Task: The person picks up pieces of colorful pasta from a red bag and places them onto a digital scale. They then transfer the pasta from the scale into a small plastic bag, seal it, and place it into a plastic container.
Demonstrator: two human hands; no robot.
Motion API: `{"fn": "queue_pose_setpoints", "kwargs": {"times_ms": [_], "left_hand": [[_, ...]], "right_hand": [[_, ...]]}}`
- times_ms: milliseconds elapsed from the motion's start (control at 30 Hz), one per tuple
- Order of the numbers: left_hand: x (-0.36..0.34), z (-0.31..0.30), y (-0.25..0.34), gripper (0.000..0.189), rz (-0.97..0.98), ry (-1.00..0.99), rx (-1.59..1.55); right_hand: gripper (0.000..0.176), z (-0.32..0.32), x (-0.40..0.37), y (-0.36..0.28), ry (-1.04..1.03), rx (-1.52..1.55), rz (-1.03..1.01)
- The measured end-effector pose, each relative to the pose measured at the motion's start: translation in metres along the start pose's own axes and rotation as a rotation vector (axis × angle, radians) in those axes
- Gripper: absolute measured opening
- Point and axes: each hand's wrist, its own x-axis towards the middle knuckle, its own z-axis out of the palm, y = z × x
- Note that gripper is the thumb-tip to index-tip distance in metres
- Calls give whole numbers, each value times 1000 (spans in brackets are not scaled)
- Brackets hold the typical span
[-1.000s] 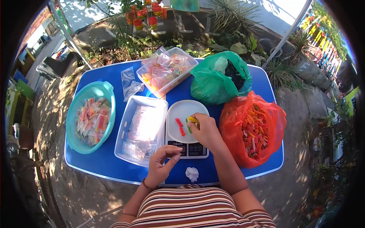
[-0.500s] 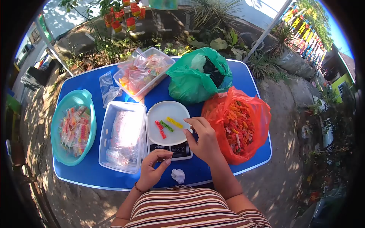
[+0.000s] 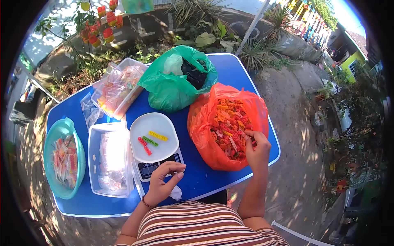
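My right hand [image 3: 257,148] is at the right side of the orange-red plastic bag [image 3: 201,123], thumb and index fingertip pinched together over the red and orange spiral gummy pieces [image 3: 230,131]. Whatever lies between those fingertips is too small to make out. My left hand [image 3: 165,180] hovers at the front of the kitchen scale [image 3: 180,158], its fingers curled and the thumb slightly apart, with nothing visible between them. On the scale's white plate [image 3: 152,121] lie three spiral pieces: a yellow one [image 3: 158,135], a green one [image 3: 150,141] and a red one [image 3: 145,146].
A white tub [image 3: 92,164] of clear packets and a teal basket [image 3: 82,156] of filled sachets stand left. Behind are a clear container [image 3: 127,102] of bagged pieces and a green plastic bag [image 3: 164,96]. Crumpled white tissue [image 3: 176,192] lies by my left wrist on the blue table [image 3: 197,180].
My right hand has moved from beside the scale plate to the orange-red bag on the right. The view has turned right. My left hand keeps nearly the same pose by the scale.
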Motion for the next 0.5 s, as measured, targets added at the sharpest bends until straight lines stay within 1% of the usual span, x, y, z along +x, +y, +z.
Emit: {"fn": "queue_pose_setpoints", "kwargs": {"times_ms": [67, 167, 267, 367, 500], "left_hand": [[-1, 4, -1, 21, -10, 23, -7], [-2, 7, 1, 20, 5, 15, 9], [-3, 8, 1, 19, -2, 0, 19], [-5, 8, 1, 20, -12, 3, 20], [-6, 6, 1, 20, -8, 3, 33]], "right_hand": [[14, 3, 3, 4, -67, -42, 15], [17, 16, 8, -6, -95, -14, -66], [19, 38, 10, -12, -87, -43, -187], [22, 50, 4, -12, -73, -152, -178], [21, 47, 0, -10, -17, -48, -134]]}}
